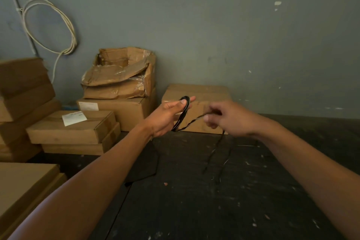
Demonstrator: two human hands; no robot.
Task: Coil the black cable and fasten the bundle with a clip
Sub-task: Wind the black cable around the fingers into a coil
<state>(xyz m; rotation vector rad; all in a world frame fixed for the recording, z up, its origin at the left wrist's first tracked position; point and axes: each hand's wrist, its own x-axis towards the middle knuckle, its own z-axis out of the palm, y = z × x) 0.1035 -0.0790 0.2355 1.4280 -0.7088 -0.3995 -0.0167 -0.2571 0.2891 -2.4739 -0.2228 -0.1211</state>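
Against the grey wall at left hangs a white cord (64,25) above stacked boxes (72,126). Over the dark desk (175,200), the left hand (167,117) holds several loops of black cable (183,113), thumb pressed on them against the fingers (191,99). A twisted stretch runs right to the right hand (228,119), pinched shut on it; the loose tail hangs to the desk.

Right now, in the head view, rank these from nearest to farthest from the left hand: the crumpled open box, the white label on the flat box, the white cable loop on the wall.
From the left hand:
1. Crumpled open box, up and left, on another box.
2. White label, farther left, on the flat box.
3. White cable loop, high on the wall, far left.
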